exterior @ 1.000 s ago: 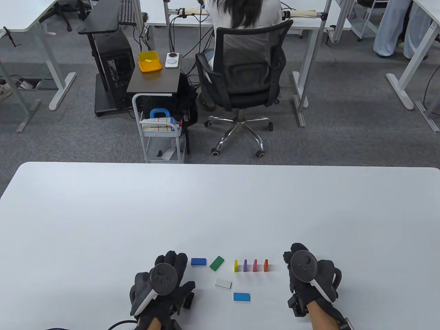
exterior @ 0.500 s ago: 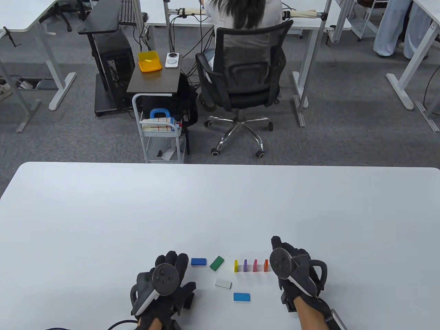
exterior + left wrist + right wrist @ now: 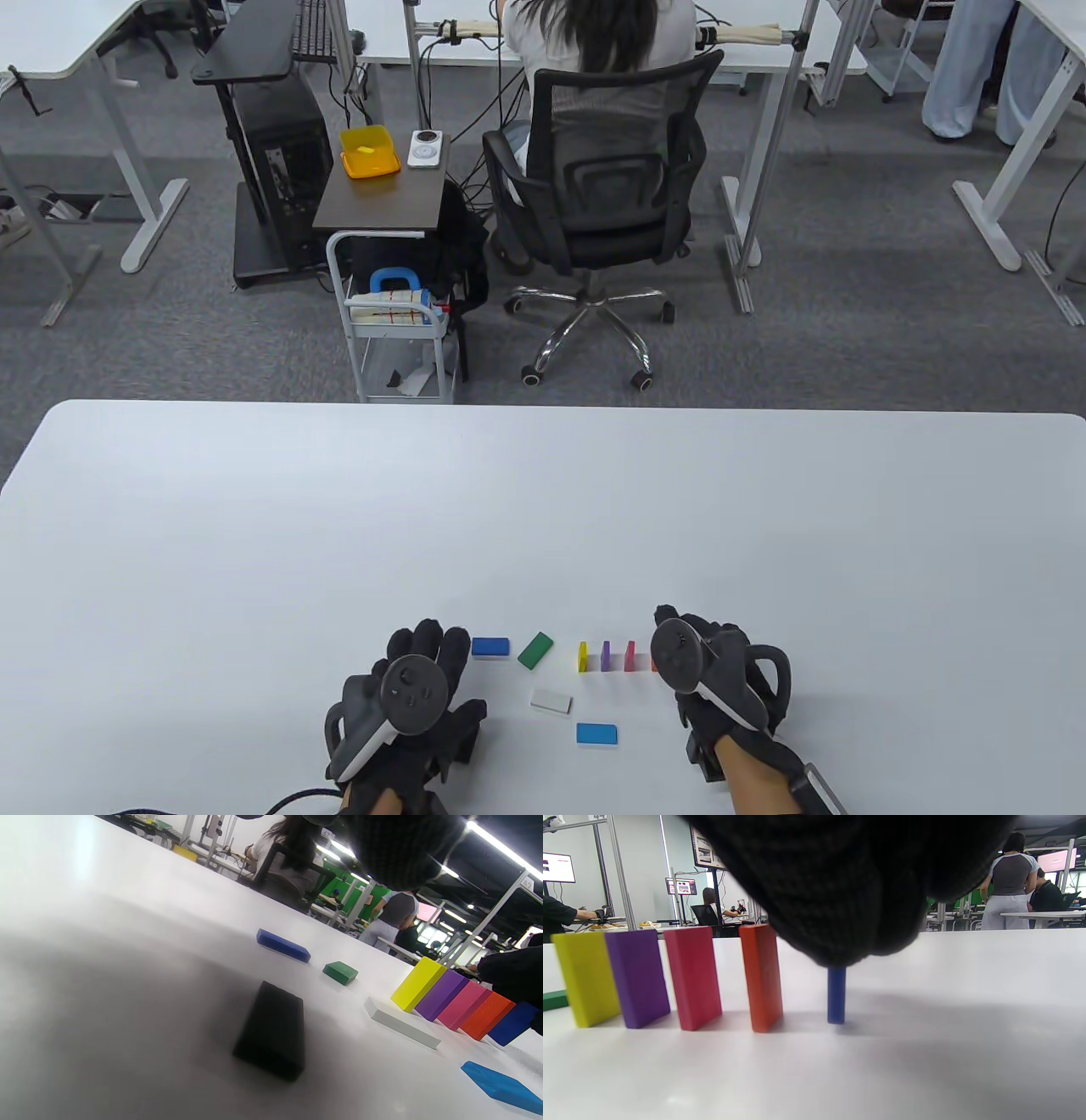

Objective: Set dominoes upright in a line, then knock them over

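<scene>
Yellow [image 3: 582,656], purple [image 3: 605,655] and pink [image 3: 629,655] dominoes stand upright in a row, with an orange one [image 3: 761,978] at their right. My right hand [image 3: 704,671] is at the row's right end and covers the orange domino in the table view. Its fingers grip the top of a dark blue domino [image 3: 836,995] that stands upright on the table [image 3: 543,509] just past the orange one. My left hand [image 3: 411,692] lies flat on the table to the left, fingers spread, holding nothing. A black domino [image 3: 271,1031] lies flat beside it.
Loose dominoes lie flat between my hands: blue [image 3: 490,647], green [image 3: 535,650], white [image 3: 551,701] and light blue [image 3: 596,733]. Beyond the table's far edge are an office chair [image 3: 602,195] with a seated person and a small cart [image 3: 399,340].
My right hand has moved left from beside the row to its right end and now hides the orange domino from above. The left hand and the loose dominoes have stayed put.
</scene>
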Demonstrator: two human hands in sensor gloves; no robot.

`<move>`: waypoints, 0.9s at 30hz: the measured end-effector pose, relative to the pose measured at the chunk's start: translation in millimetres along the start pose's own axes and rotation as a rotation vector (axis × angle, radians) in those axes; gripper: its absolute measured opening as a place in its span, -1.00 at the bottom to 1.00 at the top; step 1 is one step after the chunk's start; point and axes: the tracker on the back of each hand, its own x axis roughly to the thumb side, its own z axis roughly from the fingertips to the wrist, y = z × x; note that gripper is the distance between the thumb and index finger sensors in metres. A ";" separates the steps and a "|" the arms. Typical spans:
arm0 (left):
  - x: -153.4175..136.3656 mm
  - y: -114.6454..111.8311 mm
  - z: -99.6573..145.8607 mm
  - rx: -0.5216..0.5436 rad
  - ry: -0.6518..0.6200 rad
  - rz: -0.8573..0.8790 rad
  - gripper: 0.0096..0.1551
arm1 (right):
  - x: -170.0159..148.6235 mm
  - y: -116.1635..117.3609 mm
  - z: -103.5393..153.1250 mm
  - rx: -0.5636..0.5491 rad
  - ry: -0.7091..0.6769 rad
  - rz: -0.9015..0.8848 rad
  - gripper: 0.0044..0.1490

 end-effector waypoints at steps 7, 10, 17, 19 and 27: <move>-0.9 0.3 -0.3 -0.001 0.001 0.015 -0.02 | 1.2 4.2 0.1 0.008 -0.001 0.007 -0.18; -0.7 -0.1 -0.4 -0.005 0.001 0.010 -0.03 | 0.4 4.1 0.5 -0.003 0.009 0.001 -0.18; -0.4 -1.0 -0.6 -0.010 -0.001 0.010 -0.03 | -2.1 5.0 1.1 -0.014 0.021 -0.011 -0.19; -0.6 -1.0 -0.6 -0.011 -0.001 0.012 -0.04 | -2.0 4.4 1.5 -0.013 0.020 -0.012 -0.19; -0.4 -1.1 -0.4 -0.011 -0.003 0.013 -0.04 | -2.3 1.1 2.9 -0.023 0.030 0.005 -0.11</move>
